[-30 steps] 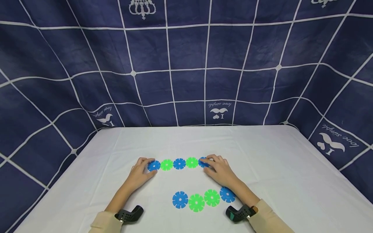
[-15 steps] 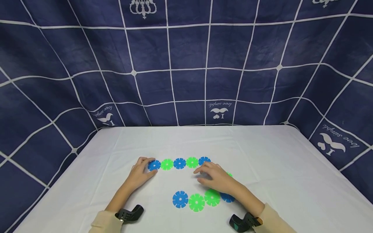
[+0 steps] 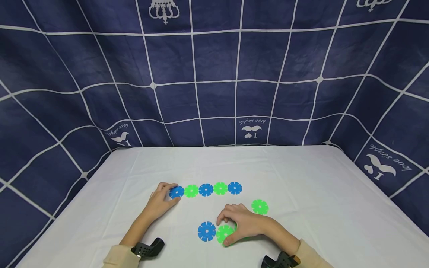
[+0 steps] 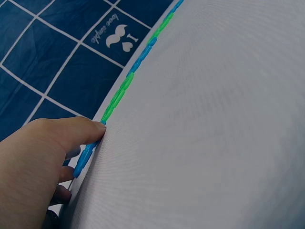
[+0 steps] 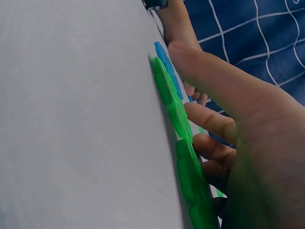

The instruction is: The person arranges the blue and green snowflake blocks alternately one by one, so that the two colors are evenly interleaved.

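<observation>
My left hand (image 3: 159, 203) pinches the edges of a blue notched snowflake disc (image 3: 177, 192), thumb on the near side and fingers on the far side. That disc is the left end of a flat row alternating blue and green. My right hand (image 3: 246, 223) hovers with bent, spread fingers over the nearer discs, its thumb over a green snowflake disc (image 3: 223, 233). In the right wrist view a gap shows between that thumb and the fingers, with no disc pinched. Another green disc (image 5: 193, 186) lies mostly beneath this hand; a blue one seen there earlier is hidden.
The row continues right to a blue end disc (image 3: 235, 188). A loose green disc (image 3: 259, 207) lies beyond the right wrist, and a blue disc (image 3: 206, 231) lies left of the right hand. A white cloth covers the table (image 3: 301, 178); a navy checked curtain (image 3: 214, 96) stands behind.
My right hand has left the blue disc at the row's right end and moved down toward the nearer discs, uncovering the loose green disc. The left hand stays in place.
</observation>
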`<state>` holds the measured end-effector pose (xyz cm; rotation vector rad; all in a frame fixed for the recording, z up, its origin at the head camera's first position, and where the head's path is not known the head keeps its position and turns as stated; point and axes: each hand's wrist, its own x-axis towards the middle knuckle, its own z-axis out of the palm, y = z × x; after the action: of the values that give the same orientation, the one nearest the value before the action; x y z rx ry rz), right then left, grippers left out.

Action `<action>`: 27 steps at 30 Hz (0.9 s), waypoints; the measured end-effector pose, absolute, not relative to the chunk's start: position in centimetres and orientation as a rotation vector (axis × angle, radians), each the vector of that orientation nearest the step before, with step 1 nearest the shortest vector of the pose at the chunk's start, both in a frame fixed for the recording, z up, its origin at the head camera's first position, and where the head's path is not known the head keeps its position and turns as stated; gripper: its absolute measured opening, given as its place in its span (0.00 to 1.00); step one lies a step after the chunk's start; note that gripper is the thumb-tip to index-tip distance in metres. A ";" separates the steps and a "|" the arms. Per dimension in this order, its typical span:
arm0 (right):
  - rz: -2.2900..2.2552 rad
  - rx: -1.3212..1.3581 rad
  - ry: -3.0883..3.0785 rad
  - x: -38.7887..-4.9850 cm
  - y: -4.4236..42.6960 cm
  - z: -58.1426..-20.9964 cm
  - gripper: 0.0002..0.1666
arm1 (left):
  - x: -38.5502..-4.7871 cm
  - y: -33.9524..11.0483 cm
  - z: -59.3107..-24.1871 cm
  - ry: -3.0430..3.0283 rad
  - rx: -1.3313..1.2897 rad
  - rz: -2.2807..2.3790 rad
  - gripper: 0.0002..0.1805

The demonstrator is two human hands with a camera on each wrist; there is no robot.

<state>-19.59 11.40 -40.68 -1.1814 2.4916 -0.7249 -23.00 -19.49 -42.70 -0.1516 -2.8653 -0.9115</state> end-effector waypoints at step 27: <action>-0.850 -0.995 2.369 -19.7 11.5 -40.3 0.27 | -23.0 -19.5 -42.7 -2.881 -0.143 -0.922 0.28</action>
<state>-19.75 11.46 -40.30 -0.9951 2.3693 -0.8498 -22.97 -19.52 -42.71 -0.1432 -2.8807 -0.9222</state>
